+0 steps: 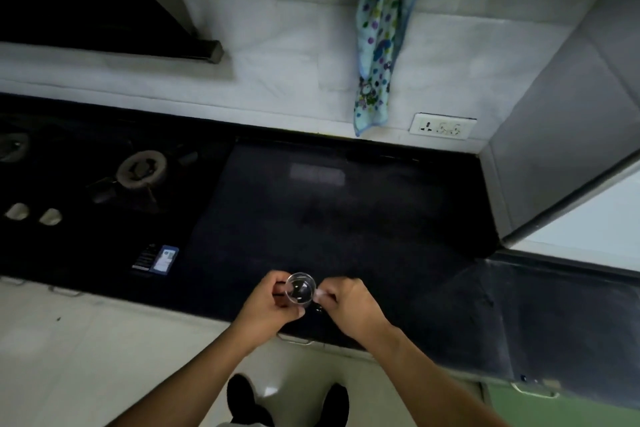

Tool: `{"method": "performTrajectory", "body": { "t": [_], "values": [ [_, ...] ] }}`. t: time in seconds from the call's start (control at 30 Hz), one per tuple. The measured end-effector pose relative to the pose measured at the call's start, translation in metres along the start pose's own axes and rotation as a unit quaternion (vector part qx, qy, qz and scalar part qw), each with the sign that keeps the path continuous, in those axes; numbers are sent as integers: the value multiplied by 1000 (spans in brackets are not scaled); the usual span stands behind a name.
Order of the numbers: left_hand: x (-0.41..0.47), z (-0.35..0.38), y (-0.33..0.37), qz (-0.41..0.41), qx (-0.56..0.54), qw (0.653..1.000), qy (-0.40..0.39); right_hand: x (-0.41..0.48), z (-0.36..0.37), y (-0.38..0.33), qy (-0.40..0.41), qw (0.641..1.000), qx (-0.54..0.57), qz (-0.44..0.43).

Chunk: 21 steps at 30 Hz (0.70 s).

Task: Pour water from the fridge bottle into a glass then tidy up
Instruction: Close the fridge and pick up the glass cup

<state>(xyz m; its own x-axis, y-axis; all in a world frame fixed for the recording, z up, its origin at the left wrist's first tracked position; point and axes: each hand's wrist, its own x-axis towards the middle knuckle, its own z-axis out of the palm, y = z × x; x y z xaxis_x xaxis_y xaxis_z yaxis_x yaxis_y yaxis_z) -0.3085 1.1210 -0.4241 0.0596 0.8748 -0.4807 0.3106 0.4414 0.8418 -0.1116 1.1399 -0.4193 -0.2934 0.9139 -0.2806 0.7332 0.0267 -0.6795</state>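
Two hands hold a small clear glass over the front edge of the dark counter.

The left hand (268,303) curls its fingers around one side of the glass (300,289), and the right hand (349,302) pinches the other side with its fingertips. The glass stands straight up between them, its round open mouth facing up and its long way running up and down. Past the hands lies the black counter (346,211). Far off to the left of the grip sits a stove burner (142,170). A spotty cloth (382,35) hangs on the wall beyond.
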Motion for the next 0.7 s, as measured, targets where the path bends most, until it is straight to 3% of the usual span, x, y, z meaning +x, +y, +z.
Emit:
{"method": "performTrajectory", "body": {
  "t": [0.4,0.7],
  "values": [
    [-93,-133,-17,25,-153,972,174,43,57,-150,-60,973,-31,-220],
    [-159,-299,-62,37,-178,948,262,74,159,-323,-90,953,-45,-287]
  ]
}}
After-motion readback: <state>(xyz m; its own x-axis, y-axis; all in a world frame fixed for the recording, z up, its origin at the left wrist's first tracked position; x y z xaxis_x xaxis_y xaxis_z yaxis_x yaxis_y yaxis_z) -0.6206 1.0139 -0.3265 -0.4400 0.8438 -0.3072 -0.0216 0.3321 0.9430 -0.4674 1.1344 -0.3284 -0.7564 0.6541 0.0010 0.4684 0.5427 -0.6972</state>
